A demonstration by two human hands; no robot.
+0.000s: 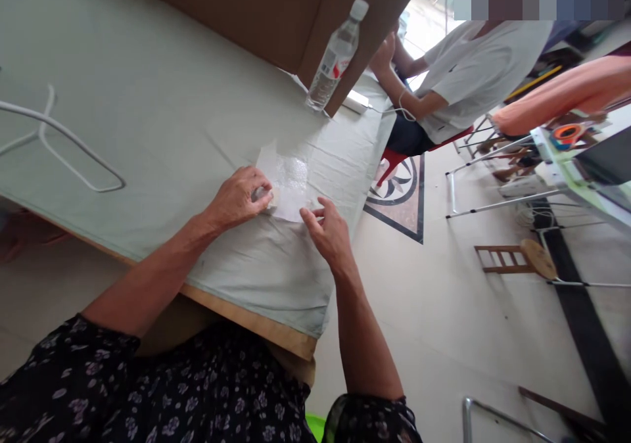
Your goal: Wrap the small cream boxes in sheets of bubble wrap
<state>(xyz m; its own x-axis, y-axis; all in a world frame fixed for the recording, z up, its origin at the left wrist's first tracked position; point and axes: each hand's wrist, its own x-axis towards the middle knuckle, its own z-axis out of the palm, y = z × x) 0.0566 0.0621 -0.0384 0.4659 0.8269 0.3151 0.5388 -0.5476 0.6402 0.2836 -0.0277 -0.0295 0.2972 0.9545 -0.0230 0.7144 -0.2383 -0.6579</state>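
Observation:
Near the table's front corner lies a thin, whitish, partly see-through sheet with a shiny, wrinkled surface. My left hand is closed around what looks like a small roll of tape, at the sheet's left edge; the fingers hide part of the roll. On the other side, my right hand has its thumb and forefinger apart. The thumb tip is by the sheet's lower right corner, and I cannot tell whether it touches.
Beyond the sheet a plastic water bottle stands against a large brown cardboard box. A white wire hanger lies on the pale tablecloth at left. A co-worker in a white shirt sits past the table; a wooden stool is at right.

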